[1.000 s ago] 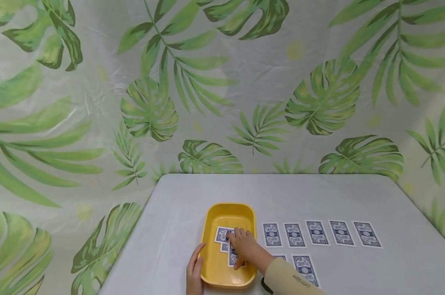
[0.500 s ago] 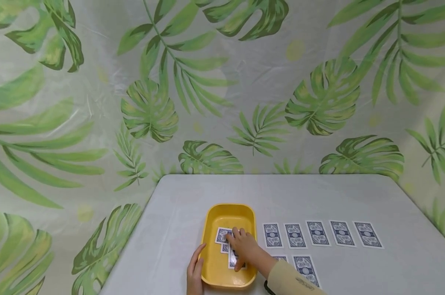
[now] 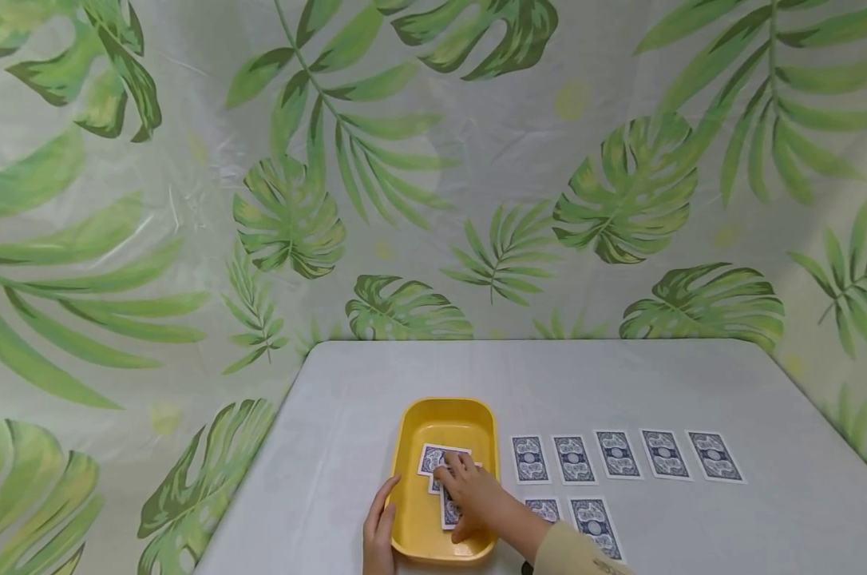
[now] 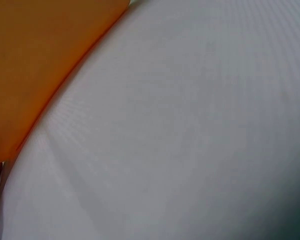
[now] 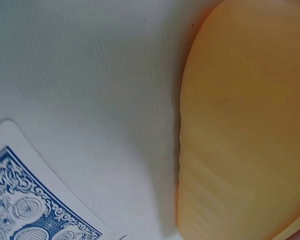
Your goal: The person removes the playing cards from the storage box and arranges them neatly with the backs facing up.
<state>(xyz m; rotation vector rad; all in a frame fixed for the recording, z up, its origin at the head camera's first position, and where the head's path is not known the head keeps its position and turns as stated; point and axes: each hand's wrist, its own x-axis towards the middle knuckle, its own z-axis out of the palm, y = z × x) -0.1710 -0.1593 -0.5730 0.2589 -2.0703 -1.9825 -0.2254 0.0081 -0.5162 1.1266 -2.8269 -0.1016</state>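
Note:
In the head view a yellow tray (image 3: 413, 531) stands on the white table, holding several blue-backed playing cards (image 3: 433, 458) that overlap face down. Over the pile my right hand (image 3: 480, 499) bends its fingers around the lowest-lying upright playing card (image 3: 449, 511), with the thumb near its lower end; the palm hides part of that card. My left hand (image 3: 379, 531) touches the tray's left side from outside, fingers fairly straight. The left wrist view has the tray's outer wall (image 4: 45, 65) at upper left. At right in the right wrist view is the tray (image 5: 245, 125).
Right of the tray several face-down cards (image 3: 619, 454) form a back row. In front of them lie two more, one partly behind the right arm (image 3: 543, 508) and one whole (image 3: 595, 527). A card corner (image 5: 20, 200) shows in the right wrist view. Leaf-print cloth (image 3: 505, 255) hangs behind.
My right hand has shifted slightly toward me, and the card under it has slid a little left and nearer. More of the cards beneath shows. My left hand has stayed in place.

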